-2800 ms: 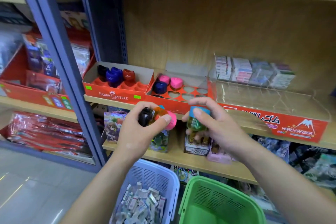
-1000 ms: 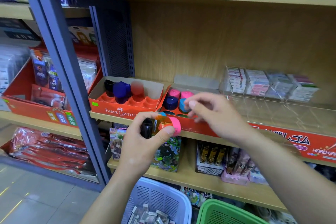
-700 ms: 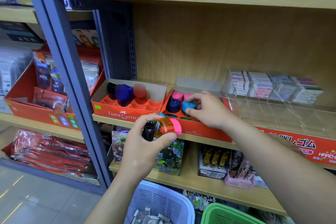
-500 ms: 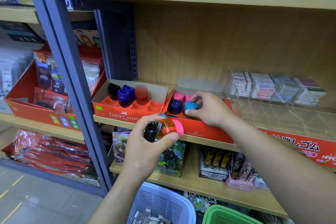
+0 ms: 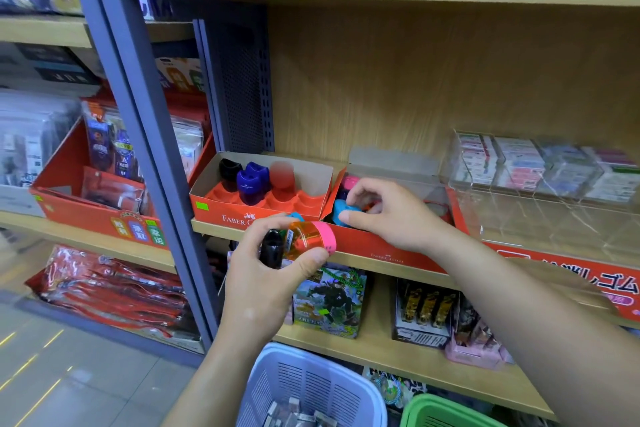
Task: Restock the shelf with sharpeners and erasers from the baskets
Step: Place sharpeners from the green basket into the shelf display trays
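Observation:
My left hand [image 5: 263, 284] grips a bunch of sharpeners in front of the shelf edge: an orange one with a pink cap [image 5: 310, 241], a black one [image 5: 272, 248], and a blue cap peeking behind. My right hand [image 5: 388, 215] reaches into the right red Faber-Castell tray [image 5: 377, 253] and pinches a blue-capped sharpener [image 5: 343, 213] standing in it. A pink sharpener [image 5: 349, 181] shows behind my fingers. The left red tray [image 5: 235, 215] holds a black, two purple and a red sharpener [image 5: 282, 175].
A clear eraser display with a red front [image 5: 554, 263] stands to the right, packs of erasers [image 5: 540, 166] at its back. Below are a white basket [image 5: 311, 388] of erasers and a green basket [image 5: 443, 412]. A grey upright post [image 5: 138, 135] stands left.
My right hand carried the blue-capped sharpener from in front of the shelf into the right tray and set it down there. My left hand stayed put with its sharpeners. The view moved closer.

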